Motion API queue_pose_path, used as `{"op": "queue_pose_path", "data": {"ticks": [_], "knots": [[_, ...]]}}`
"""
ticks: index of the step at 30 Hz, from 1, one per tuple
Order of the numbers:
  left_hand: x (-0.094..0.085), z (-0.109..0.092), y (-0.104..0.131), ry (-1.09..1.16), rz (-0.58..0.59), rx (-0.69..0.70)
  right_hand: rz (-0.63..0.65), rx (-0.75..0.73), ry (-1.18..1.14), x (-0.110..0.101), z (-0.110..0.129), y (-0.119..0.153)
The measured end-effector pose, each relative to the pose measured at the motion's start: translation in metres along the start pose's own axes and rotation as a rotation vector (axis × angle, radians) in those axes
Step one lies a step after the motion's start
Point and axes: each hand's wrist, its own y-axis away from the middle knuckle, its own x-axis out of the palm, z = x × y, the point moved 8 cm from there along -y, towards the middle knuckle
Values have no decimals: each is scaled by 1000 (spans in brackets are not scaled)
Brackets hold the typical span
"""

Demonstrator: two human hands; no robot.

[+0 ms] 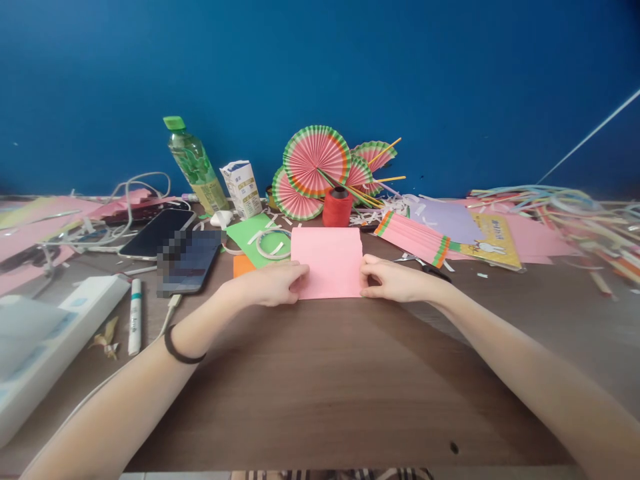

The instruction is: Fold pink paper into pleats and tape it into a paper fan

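Note:
A pink sheet of paper (327,263) lies on the brown table between my two hands. My left hand (280,283) pinches its left edge near the lower corner, fingers curled. On the opposite edge, my right hand (383,279) grips the paper between thumb and fingers. Just behind the sheet stands a red spool of thread (337,208). A pleated pink strip with green and orange ends (414,237) rests beyond my right hand, with black-handled scissors (434,272) partly hidden behind that hand. Green paper (253,235) and a coil of white tape (276,255) lie beyond my left hand.
Round paper fans (317,162) lean by the blue wall (450,80). A green-capped bottle (197,167) and a carton (241,189) stand at back left. Two phones (157,233), a marker (135,317) and a power strip (65,333) lie left. Purple paper (444,219) and thin strips (565,200) are right.

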Motion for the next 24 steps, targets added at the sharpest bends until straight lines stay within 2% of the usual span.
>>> {"op": "queue_pose_path", "data": {"ticks": [4, 7, 12, 24], "knots": [[3, -10, 0, 7, 32, 119, -8, -70, -22, 1, 5, -1], [8, -15, 1, 10, 80, 123, 35, -133, -36, 5, 12, -1], [10, -22, 0, 28, 91, 122, 97, -207, -66, 7, 23, 1], [12, -14, -8, 127, 106, 130, 163, -236, -21, 14, 26, -4]]}}
